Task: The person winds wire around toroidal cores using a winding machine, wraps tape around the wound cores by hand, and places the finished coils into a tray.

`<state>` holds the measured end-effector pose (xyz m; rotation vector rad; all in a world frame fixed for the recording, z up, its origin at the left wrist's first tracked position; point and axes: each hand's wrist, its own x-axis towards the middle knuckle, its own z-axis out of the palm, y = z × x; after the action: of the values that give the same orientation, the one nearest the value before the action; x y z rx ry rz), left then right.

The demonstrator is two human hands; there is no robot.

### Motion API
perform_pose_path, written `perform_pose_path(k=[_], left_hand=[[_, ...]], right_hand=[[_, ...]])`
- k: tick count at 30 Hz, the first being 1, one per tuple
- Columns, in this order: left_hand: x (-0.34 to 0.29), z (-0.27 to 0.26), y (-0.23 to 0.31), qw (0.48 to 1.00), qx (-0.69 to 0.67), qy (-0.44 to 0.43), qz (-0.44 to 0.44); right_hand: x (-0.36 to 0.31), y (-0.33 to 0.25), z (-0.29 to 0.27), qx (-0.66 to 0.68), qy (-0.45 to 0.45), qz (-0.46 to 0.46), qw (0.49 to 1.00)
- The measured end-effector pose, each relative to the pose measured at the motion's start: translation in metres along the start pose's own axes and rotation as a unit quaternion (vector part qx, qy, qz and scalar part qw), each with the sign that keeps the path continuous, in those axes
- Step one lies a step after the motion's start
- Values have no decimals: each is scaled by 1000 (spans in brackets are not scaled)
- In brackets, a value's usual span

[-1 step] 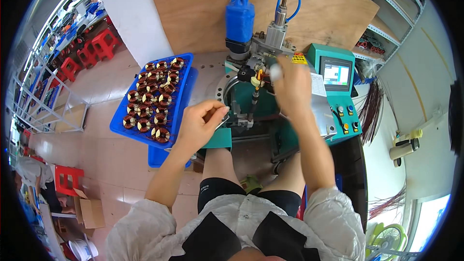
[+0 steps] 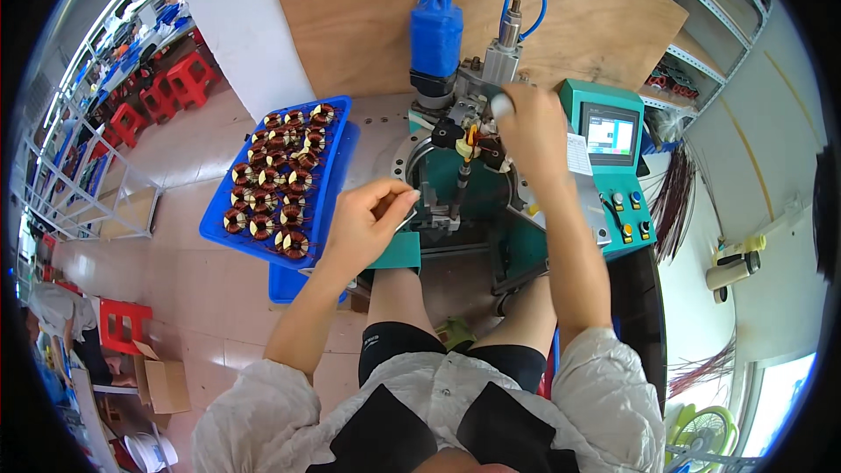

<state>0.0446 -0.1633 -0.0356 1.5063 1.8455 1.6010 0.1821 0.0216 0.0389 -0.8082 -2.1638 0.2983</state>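
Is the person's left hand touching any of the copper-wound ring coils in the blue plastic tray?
Apart. In the head view, the right rim of the blue plastic tray shows between the left hand and the copper-wound ring coils.

The right hand [image 2: 536, 127] is now a little higher in the view, and the white piece [image 2: 501, 106] in its fingers rises together with it. Below the hand, more of the black machine part [image 2: 492, 156] becomes visible.

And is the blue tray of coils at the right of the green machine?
No, the blue tray stands left of the green machine.
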Motion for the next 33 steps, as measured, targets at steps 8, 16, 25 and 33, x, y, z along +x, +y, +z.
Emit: perform_pose_path(k=[8,16,25,33], left_hand=[[25,55,-32,990,-119,-30,-74],[30,69,-37,968,-161,-157,-110],[25,34,2,945,-294,-103,-102],[22,63,-32,986,-145,-36,-69]], right_hand=[[-24,9,29,51,71,-148,985],[-193,7,111,359,-102,131,919],[-26,-9,5,127,-24,73,989],[-16,3,16,70,102,-66,990]])
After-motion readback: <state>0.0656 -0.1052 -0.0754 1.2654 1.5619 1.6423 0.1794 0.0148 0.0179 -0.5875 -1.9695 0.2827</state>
